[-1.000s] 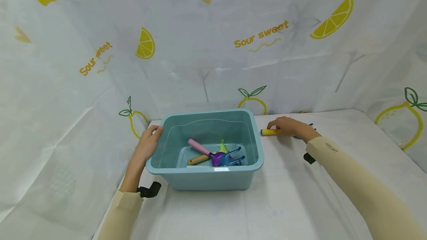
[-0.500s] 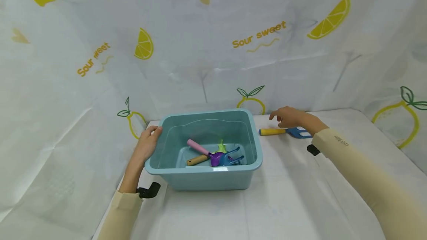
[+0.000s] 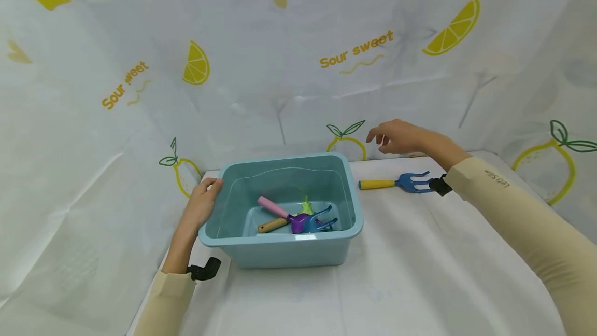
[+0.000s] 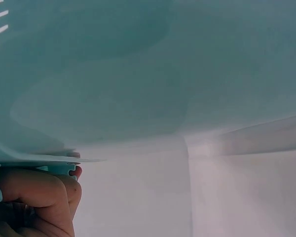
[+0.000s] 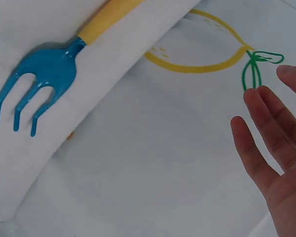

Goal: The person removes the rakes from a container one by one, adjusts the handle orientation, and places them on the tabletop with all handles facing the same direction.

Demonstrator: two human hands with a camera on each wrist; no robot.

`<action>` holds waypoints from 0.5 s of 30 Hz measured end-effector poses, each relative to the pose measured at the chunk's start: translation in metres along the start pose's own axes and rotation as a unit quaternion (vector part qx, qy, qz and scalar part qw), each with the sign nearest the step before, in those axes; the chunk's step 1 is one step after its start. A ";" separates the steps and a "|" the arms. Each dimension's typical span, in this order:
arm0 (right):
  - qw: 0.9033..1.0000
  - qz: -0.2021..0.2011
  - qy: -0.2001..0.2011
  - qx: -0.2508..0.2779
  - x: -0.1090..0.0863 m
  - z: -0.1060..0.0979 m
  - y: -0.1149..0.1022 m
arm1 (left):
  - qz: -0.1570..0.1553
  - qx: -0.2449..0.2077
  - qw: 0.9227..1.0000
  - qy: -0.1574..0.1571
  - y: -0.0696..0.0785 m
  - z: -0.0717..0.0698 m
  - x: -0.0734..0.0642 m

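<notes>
My left hand (image 3: 200,201) grips the left rim of a blue-green plastic basin (image 3: 289,254). In the left wrist view its fingers (image 4: 34,190) curl under the basin's edge. The right hand (image 3: 396,136) hangs in the air beyond the basin's back right corner, holding nothing; the right wrist view shows its fingers (image 5: 271,131) spread and loosely bent. Below that hand, right of the basin, a garden hand fork (image 3: 407,183) with a yellow handle and blue tines lies on the white-covered table. Its tines (image 5: 27,103) and part of the handle show in the right wrist view.
Inside the basin lie a purple scoop with a pink handle (image 3: 272,206), a wooden handle (image 3: 272,225), a blue pronged tool (image 3: 317,222) and a light green piece (image 3: 306,206). A lemon-print sheet (image 3: 252,118) hangs behind the table.
The right hand has let go of the yellow-handled hand fork and risen up and away from it, leaving it on the table. My left hand stays on the basin rim.
</notes>
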State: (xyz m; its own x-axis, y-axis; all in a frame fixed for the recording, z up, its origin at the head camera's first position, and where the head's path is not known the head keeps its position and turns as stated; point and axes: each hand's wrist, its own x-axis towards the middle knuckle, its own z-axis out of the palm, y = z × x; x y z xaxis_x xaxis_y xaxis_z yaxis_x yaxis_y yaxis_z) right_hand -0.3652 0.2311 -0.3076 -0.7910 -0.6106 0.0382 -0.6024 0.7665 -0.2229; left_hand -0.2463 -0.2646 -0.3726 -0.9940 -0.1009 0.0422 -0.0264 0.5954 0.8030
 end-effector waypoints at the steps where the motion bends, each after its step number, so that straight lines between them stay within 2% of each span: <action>1: 1.000 -0.008 0.003 -0.003 0.002 -0.005 -0.004 | -0.002 0.001 1.000 0.000 0.000 -0.001 -0.001; 8: 0.998 -0.060 0.024 -0.020 0.013 -0.027 -0.036 | -0.003 0.008 1.000 -0.002 0.002 -0.004 -0.001; 15: 0.994 -0.104 0.025 -0.026 0.024 -0.038 -0.070 | -0.002 0.003 1.000 0.000 0.003 0.000 -0.001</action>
State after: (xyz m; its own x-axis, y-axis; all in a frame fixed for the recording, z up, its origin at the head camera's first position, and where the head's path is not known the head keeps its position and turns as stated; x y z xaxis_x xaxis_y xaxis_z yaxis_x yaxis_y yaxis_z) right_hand -0.3461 0.1703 -0.2545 -0.6517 -0.7477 0.1274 -0.7577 0.6343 -0.1535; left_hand -0.2454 -0.2632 -0.3704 -0.9939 -0.1034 0.0379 -0.0318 0.5990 0.8001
